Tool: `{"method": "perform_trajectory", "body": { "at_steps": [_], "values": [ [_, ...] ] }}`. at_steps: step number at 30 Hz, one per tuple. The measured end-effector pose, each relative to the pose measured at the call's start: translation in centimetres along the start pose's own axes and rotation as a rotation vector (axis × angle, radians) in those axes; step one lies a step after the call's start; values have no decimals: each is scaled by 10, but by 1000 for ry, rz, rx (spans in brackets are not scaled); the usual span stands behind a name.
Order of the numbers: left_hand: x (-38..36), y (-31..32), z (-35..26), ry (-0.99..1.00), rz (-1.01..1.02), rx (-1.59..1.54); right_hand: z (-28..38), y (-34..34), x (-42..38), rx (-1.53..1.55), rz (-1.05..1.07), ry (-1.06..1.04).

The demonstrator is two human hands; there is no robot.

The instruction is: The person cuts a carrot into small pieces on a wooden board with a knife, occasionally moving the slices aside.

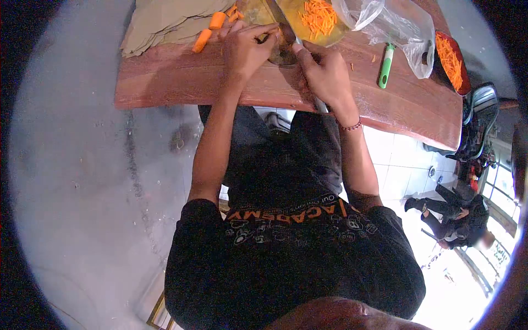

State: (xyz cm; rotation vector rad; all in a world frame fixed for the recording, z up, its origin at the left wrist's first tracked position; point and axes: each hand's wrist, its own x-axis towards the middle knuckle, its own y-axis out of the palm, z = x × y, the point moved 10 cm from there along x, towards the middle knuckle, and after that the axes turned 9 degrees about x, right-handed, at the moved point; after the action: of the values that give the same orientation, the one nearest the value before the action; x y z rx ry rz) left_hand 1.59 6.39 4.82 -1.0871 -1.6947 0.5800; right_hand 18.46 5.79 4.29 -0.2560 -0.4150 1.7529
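My right hand is closed round the handle of a knife, whose blade points away from me over a yellowish cutting board. Close to the blade's left side, my left hand has its thumb and fingers curled together; whatever they pinch is too small or hidden to make out. Beyond the blade, to its right, lies a heap of carrot strips on the board. Thick carrot pieces lie left of my left hand, one of them nearer the table edge.
A green-handled peeler and a clear plastic bag lie right of the board. Further right, a red-rimmed tray holds carrot strips. Brown paper sheets cover the wooden table's left. Another person sits at far right.
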Motion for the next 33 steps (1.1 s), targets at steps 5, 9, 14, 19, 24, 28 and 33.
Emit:
{"method": "perform_trajectory", "body": {
  "at_steps": [5,9,14,19,24,28,33],
  "values": [
    [-1,-3,1,12,-56,-46,2,1,-2,-2,-1,-4],
    [-3,9,18,-70,-50,-152,10,0,0,-96,-12,-35],
    [-2,19,26,-153,38,-219,14,3,12,-108,-21,-103],
    [-1,15,20,-38,-60,-104,12,6,28,-98,-15,-66],
    [-3,30,34,-111,-56,-266,7,-4,24,-60,-24,-25],
    [-3,22,28,-59,-100,-251,5,-1,16,-29,55,39],
    [-5,20,25,-45,-83,-280,8,0,11,-56,5,-20]
  ]
}}
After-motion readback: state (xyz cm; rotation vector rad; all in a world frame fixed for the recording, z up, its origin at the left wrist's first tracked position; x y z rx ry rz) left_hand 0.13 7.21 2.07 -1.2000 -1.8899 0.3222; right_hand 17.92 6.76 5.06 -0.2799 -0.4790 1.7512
